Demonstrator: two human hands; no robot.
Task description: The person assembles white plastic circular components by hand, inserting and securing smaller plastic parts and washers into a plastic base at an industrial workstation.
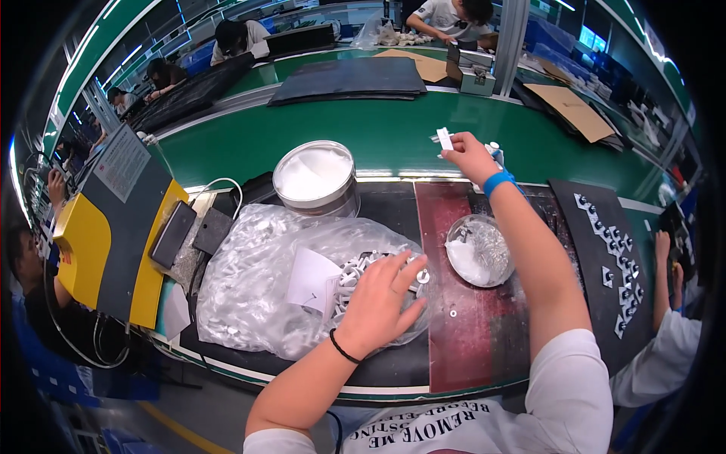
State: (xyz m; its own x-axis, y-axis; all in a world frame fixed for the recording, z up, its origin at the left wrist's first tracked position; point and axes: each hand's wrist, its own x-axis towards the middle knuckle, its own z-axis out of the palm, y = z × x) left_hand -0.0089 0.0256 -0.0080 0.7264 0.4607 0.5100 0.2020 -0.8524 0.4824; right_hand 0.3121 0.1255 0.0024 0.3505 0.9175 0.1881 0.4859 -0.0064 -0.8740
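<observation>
1. white plastic-looking part (445,139) was pinched between the thumb and fingers of the right hand (472,159), out beyond the left hand (384,300).
2. the left hand was well apart from the right, its fingers spread over a pile of white pieces (349,278); i could not tell whether its fingertips touched them.
3. a clear plastic bag (249,284) lay around that pile, under and left of the left hand, with a paper slip (310,277) just beside that hand.
4. a round tub (344,203) of white material stood beyond the left hand.
5. a round dish (482,286) with small bits sat on the desk, right of the left hand, beside the right forearm.
6. a black sheet (586,310) bearing black-and-white parts (607,278) lay right of the right forearm.
</observation>
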